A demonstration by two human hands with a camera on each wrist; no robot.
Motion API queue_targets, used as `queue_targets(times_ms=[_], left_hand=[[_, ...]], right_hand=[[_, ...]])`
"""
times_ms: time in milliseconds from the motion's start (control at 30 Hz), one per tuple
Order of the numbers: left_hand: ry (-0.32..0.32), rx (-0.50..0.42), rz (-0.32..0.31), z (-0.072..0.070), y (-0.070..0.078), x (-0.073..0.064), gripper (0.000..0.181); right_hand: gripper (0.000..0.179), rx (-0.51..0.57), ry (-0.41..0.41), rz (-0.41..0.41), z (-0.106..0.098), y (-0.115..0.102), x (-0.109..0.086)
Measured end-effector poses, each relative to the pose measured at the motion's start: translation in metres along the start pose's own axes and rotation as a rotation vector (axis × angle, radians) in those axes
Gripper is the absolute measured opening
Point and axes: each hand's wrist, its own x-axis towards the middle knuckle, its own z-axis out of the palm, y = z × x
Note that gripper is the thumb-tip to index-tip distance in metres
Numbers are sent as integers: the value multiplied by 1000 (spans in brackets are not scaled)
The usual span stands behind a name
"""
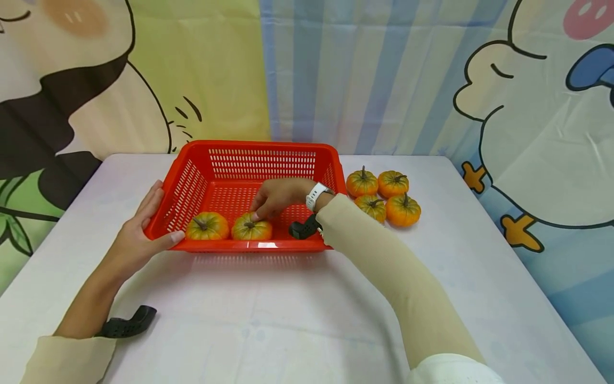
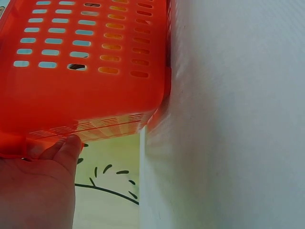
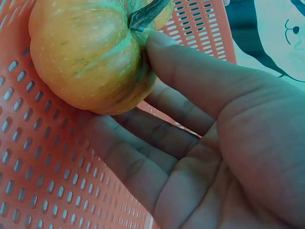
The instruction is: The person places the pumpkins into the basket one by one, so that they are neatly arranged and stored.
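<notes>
Pinching a little pumpkin (image 1: 251, 232) inside the red basket (image 1: 266, 246), my right hand (image 1: 275, 197) is pointing down. My right wrist view is showing fingers touching its low side; the head view is hiding them. My left hand (image 1: 139, 230) is resting, fingers stretched, against the basket's near left corner. Only the head view is showing four other pumpkins (image 1: 403, 212) sitting outside.

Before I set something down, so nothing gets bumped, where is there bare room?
Free: table in front of the red basket, between the forearms; table right of the four clustered pumpkins; the basket's back-left floor. Crowded: the basket's front, with two pumpkins and the right hand, and its left rim, where the left hand rests.
</notes>
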Motion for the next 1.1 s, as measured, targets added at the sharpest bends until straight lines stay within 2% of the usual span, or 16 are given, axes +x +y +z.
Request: queue_targets(times_ms=[300, 400, 767, 933, 1100], left_hand=[[5, 5, -4, 0, -2, 1, 98], [7, 9, -2, 0, -2, 1, 98], [-3, 7, 1, 1, -1, 2, 97], [-4, -1, 2, 0, -3, 1, 97], [-4, -12, 1, -1, -4, 1, 97]], right_hand=[[33, 73, 0, -75, 0, 2, 2], [34, 84, 4, -77, 0, 0, 2], [36, 48, 109, -74, -3, -5, -4], [38, 22, 133, -104, -6, -12, -10], [37, 70, 164, -113, -11, -15, -19]])
